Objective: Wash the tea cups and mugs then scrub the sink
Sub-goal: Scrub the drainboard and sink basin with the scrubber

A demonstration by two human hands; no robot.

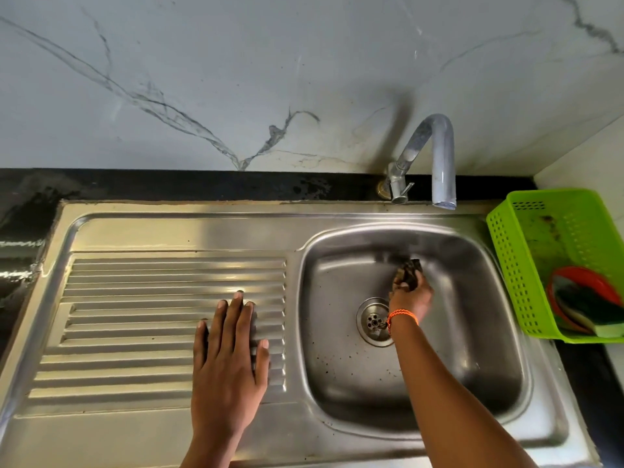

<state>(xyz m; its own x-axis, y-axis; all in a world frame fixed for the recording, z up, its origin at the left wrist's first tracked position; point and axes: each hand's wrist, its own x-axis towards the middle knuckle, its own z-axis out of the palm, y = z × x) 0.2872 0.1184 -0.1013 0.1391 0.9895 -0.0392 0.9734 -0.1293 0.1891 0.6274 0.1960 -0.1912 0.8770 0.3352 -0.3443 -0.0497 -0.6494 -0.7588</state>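
Observation:
A stainless steel sink (472,373) fills the right half of the view, with a round drain (373,320) at its middle. My right hand (410,295) is inside the basin, just beyond the drain, gripping a dark scrubbing pad (410,270) against the far wall of the basin. An orange band circles that wrist. My left hand (229,359) lies flat with straight fingers on the ribbed draining board (135,315) to the left of the basin. No cups or mugs are in view.
A curved metal tap (435,157) stands behind the basin, no water running. A green plastic basket (540,258) sits at the right on the black counter, holding a red dish and a green-and-yellow sponge (604,324). A marble wall rises behind.

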